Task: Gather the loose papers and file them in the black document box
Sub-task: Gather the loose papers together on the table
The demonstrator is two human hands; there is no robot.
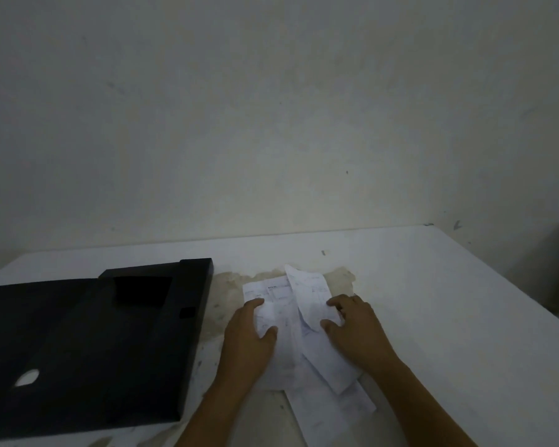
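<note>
Two hands press on a loose heap of papers (291, 321) near the middle of the table (433, 301). The left hand (249, 340) lies on the heap's left edge, thumb and fingers pinching a sheet. The right hand (355, 324) grips a curled sheet on the right side. Left of the heap, close by, the black box (78, 350) lies flat; its dark inside cannot be made out. A pale wall (271, 108) stands behind.
</note>
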